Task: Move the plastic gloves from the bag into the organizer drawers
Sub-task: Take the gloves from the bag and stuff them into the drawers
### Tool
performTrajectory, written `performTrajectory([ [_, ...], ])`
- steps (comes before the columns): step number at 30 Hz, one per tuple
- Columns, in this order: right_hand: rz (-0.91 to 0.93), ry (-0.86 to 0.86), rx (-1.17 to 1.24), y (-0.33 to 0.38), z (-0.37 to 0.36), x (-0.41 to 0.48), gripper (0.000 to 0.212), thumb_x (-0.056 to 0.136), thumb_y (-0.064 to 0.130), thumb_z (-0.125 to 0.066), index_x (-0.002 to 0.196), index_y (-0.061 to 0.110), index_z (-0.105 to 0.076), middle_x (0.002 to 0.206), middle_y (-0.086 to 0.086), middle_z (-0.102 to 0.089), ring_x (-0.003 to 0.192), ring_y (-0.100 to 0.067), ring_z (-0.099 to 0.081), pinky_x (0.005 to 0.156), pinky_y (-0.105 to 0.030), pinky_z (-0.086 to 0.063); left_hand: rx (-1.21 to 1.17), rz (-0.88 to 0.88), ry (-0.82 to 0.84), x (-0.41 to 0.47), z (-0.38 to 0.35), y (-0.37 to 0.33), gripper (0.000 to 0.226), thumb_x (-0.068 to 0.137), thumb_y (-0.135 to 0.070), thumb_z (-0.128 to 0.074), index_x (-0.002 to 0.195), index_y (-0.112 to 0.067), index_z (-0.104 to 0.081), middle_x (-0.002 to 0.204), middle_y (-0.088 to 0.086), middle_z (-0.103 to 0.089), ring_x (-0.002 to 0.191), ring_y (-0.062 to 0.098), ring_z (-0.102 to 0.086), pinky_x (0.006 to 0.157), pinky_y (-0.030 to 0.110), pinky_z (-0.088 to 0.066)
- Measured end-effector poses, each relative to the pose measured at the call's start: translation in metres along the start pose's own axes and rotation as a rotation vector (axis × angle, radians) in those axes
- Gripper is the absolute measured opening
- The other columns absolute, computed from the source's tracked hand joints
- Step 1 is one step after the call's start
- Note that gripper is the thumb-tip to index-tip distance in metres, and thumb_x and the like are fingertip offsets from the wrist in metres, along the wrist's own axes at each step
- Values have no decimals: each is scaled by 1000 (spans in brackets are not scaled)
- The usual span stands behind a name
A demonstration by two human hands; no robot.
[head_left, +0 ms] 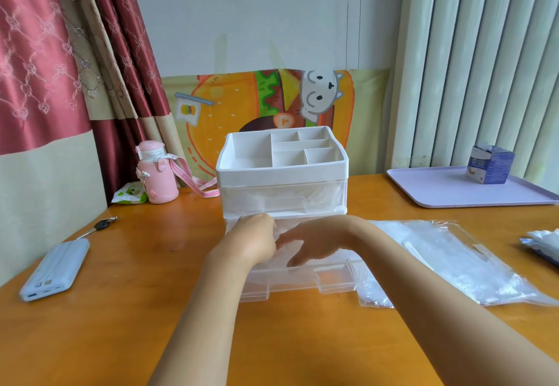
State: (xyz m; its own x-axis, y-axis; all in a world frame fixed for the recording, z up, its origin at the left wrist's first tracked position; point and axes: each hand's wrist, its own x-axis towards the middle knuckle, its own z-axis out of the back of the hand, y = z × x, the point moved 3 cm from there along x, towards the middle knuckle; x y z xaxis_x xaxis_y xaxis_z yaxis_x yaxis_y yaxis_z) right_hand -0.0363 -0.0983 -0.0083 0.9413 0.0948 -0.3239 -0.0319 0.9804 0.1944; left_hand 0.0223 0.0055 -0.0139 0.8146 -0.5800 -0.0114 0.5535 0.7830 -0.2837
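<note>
The organizer stands mid-table, with a white divided tray on top and two clear drawers below. Its upper drawer is closed, and thin plastic shows through its front. The lower drawer is pulled out toward me. Both of my hands are inside it on a wad of clear plastic gloves. My left hand has its fingers curled down around the gloves. My right hand presses on them with loosely straight fingers. The clear plastic bag lies flat to the right of the drawer, with more plastic inside.
A power bank and a key lie at the left. A pink bottle with a strap and a wipes pack stand at the back left. A lilac tray holds a small blue box. Packets lie at the right edge.
</note>
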Motion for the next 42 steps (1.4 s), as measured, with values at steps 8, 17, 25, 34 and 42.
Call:
performTrajectory([
  [8, -115, -67, 21, -7, -5, 0, 58, 96, 29, -54, 148, 17, -31, 152, -1, -35, 137, -21, -34, 110, -30, -25, 149, 10, 274, 2, -14, 1, 40, 96, -23, -50, 135, -11, -50, 115, 4, -55, 93, 19, -52, 75, 25, -43],
  [17, -170, -61, -55, -15, 1, -5, 57, 95, 41, -52, 146, 20, -36, 149, 3, -38, 136, -20, -37, 110, -33, -27, 149, 67, 226, -3, -4, -4, 42, 98, -36, -49, 126, -7, -56, 107, 6, -56, 90, 21, -53, 75, 27, -40],
  [25, -93, -560, 252, -48, 21, -103, 25, 92, 35, -59, 77, 19, -70, 68, 7, -70, 59, -1, -60, 56, -12, -44, -207, -271, -241, -51, 25, -68, 26, 93, -42, -56, 106, -22, -66, 106, -7, -66, 98, 13, -60, 81, 26, -47],
  [34, -540, -757, 347, -203, -18, -164, 37, 90, 38, -59, 63, 14, -64, 60, 0, -66, 55, -15, -60, 58, -28, -45, -439, -566, -245, -58, -49, -164, 30, 93, -37, -57, 72, -16, -59, 76, -5, -62, 75, 12, -54, 70, 24, -40],
  [42, -820, -777, 273, -282, -78, -171, 20, 90, 18, -51, 92, 8, -68, 96, -8, -69, 91, -27, -59, 72, -31, -41, -369, -504, 48, -14, -120, -210, 37, 95, -32, -54, 129, -18, -54, 135, 0, -53, 116, 16, -53, 97, 24, -40],
])
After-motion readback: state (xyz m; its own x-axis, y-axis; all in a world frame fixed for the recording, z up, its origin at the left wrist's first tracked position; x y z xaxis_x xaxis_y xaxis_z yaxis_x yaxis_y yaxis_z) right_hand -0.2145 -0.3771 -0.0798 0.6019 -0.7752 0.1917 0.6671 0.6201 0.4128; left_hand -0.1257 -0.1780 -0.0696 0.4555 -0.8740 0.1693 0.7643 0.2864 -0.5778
